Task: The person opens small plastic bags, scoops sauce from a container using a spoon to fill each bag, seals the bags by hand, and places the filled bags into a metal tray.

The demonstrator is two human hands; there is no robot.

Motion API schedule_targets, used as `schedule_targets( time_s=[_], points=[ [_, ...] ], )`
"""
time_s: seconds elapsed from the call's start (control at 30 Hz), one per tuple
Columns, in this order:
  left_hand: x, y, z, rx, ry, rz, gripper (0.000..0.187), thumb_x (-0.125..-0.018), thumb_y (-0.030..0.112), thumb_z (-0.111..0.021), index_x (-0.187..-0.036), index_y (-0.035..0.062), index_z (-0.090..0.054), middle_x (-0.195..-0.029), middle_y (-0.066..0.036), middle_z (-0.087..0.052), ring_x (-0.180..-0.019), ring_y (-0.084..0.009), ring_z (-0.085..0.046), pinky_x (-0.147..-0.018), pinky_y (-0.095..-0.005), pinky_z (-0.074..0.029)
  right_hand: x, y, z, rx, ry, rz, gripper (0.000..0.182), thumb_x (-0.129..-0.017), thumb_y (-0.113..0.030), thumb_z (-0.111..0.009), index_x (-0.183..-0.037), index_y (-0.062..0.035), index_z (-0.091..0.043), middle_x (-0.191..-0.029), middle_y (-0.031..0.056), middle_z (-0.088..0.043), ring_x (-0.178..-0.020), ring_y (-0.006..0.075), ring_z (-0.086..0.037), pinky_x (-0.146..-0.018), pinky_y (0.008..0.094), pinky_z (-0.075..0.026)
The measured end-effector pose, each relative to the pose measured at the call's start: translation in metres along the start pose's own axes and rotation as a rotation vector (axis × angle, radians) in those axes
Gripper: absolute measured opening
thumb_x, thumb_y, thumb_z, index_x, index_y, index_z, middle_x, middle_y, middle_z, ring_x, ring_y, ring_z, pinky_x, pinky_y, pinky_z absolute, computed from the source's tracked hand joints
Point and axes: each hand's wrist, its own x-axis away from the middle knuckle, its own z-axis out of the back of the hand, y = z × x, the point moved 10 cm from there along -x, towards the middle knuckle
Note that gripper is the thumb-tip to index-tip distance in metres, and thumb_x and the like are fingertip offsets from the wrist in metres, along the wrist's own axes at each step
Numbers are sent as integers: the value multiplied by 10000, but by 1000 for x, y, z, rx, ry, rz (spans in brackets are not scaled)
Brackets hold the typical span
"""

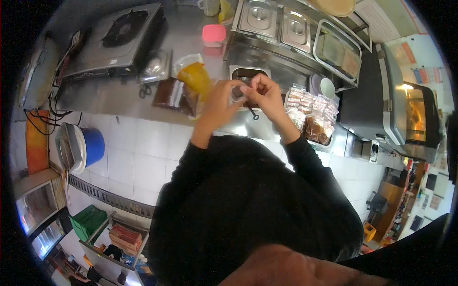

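Note:
My left hand is closed around a small clear plastic bag, slightly blurred. Pinched fingers of my right hand meet the same bag at its right edge. Just behind my hands, a steel pan is set into the counter with something dark brown inside. A dark handle with a ring end sticks out toward me below the bag; what it belongs to is hidden. To the right, a tray holds many small sealed packets, some silvery and some brown.
Left of my hands lie a brown-filled bag, a yellow pouch, scissors and a steel lid. A gas stove stands farther left. Lidded steel pans line the back, near a pink-lidded tub and stacked bowls.

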Motion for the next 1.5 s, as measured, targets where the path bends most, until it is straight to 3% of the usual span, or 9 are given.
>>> schedule_targets(
  time_s=[0.1,0.13,0.23,0.33,0.43,0.57,0.87,1.17,1.5],
  points=[
    [21,-52,20,35,44,185,364,-803,213,-695,-1112,65,-572,-1048,-102,-631,-1032,-287,-575,-926,-386,-420,-14,14,14,506,29,16,322,-809,-331,-743,-830,-33,-624,-676,13,-613,-611,87,-569,-562,277,-460],
    [31,-68,27,62,66,228,352,-827,199,-676,-1125,53,-557,-1037,-111,-632,-1036,-273,-579,-933,-379,-422,-19,33,16,975,-42,-59,407,-825,-426,-685,-911,-27,-682,-765,80,-689,-680,200,-664,-595,346,-500],
    [44,-80,42,234,134,318,320,-833,185,-681,-1101,48,-573,-987,-112,-642,-954,-248,-615,-873,-356,-462,-16,106,22,1602,-209,-250,367,-826,-424,-644,-835,-64,-712,-802,113,-705,-784,275,-693,-675,417,-516],
    [54,-81,49,262,149,358,342,-842,190,-689,-1120,40,-556,-1000,-119,-636,-962,-228,-616,-868,-346,-468,-25,112,29,1650,-211,-319,191,-819,-263,-631,-797,-99,-727,-854,103,-708,-862,256,-685,-746,436,-485],
    [63,-88,44,287,151,381,353,-853,189,-687,-1132,30,-541,-1008,-119,-633,-964,-222,-614,-868,-344,-469,-40,91,38,1829,-49,-52,134,-797,-171,-605,-765,-115,-724,-870,79,-701,-905,229,-664,-827,437,-426],
    [65,-85,35,300,119,394,350,-864,196,-679,-1134,26,-535,-1007,-115,-629,-965,-220,-611,-870,-344,-470,-37,97,33,1805,-119,427,124,-787,-156,-599,-743,-143,-714,-780,45,-669,-832,208,-639,-819,425,-365],
    [60,-65,24,354,50,384,310,-896,164,-631,-1143,52,-481,-1006,-52,-519,-989,-159,-506,-923,-306,-400,-15,106,64,1450,-323,99,149,-816,-329,-661,-852,-219,-755,-811,2,-698,-812,179,-637,-811,420,-313],
    [55,-61,3,241,38,308,345,-884,206,-654,-1150,47,-504,-1024,-75,-539,-992,-196,-523,-916,-325,-405,-6,91,134,802,-71,-124,256,-812,-339,-714,-972,-143,-748,-892,95,-720,-814,269,-680,-797,354,-490],
    [1,-56,-74,186,-71,183,406,-856,274,-679,-1115,27,-488,-993,-129,-587,-970,-296,-574,-863,-374,-449,0,-23,163,767,60,37,304,-822,-339,-708,-977,-79,-738,-883,168,-709,-801,254,-693,-763,338,-511]
  ],
)
